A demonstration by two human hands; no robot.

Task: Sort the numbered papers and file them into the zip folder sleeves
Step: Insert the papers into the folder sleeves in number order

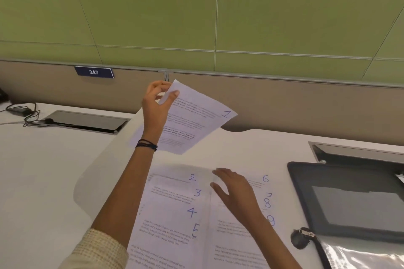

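— Where is the sheet marked 1?

— Up off the table, toward the far side, tilted so that its right corner with the blue handwritten 1 points right. It is white, with blocks of small printed text.

— Who holds it?

— The left hand. The thumb and fingers pinch its top left corner, with the forearm raised and dark bands round the wrist.

— And the other papers?

— They lie flat on the near part of the table in two overlapped columns. The left column shows 2, 3, 4 and 5 down its right edge. The right column shows 6, 7, 8 and 9.

— The right hand?

— Its fingers are straight and spread, palm down, gripping nothing. It is over the seam between the two columns. Whether it presses the sheets or floats just above them, I cannot tell from this angle.

— The zip folder?

— It is dark and lies open at the right edge of the table, just beside the right column. Its zip pull is at the near left corner, and a clear sleeve glints below that.
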